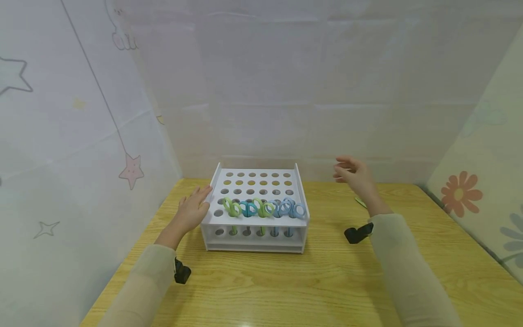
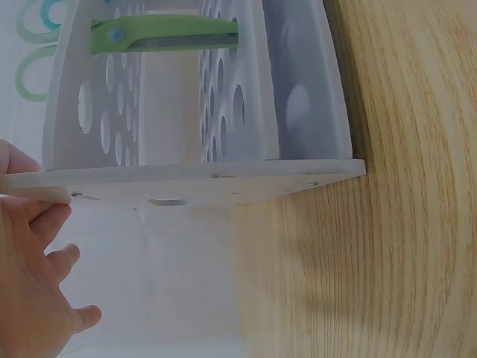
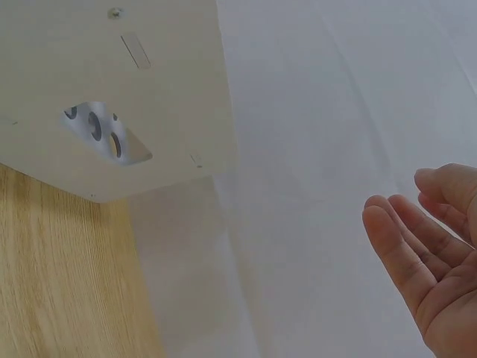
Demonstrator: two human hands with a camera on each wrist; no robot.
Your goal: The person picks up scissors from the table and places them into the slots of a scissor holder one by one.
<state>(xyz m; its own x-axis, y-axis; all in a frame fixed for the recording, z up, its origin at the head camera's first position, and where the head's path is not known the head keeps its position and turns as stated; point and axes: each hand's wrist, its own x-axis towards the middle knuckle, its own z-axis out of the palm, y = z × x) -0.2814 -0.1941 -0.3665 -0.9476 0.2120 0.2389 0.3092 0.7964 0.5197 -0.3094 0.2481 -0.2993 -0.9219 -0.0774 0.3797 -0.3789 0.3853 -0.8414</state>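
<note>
A white rack (image 1: 256, 221) with rows of round holes stands on the table. In its front row sit several scissors, handles up: green scissors (image 1: 232, 208), teal scissors (image 1: 248, 209), a second green pair (image 1: 262, 208) and light blue scissors (image 1: 292, 207). My left hand (image 1: 192, 209) grips the top edge of the rack's left side panel (image 2: 194, 175), with fingers on the outer face and a digit over the edge. To the right of the rack, my right hand (image 1: 355, 175) hangs in the air with nothing in it, its fingers (image 3: 406, 253) loosely bent.
Behind my right wrist a light green object (image 1: 361, 202) lies on the wooden table (image 1: 253, 290), mostly covered by the arm. A pale cloth backdrop (image 1: 261, 113) closes off the back, and patterned cloth hangs on both sides. Black wrist cameras (image 1: 181, 272) sit at the sleeves.
</note>
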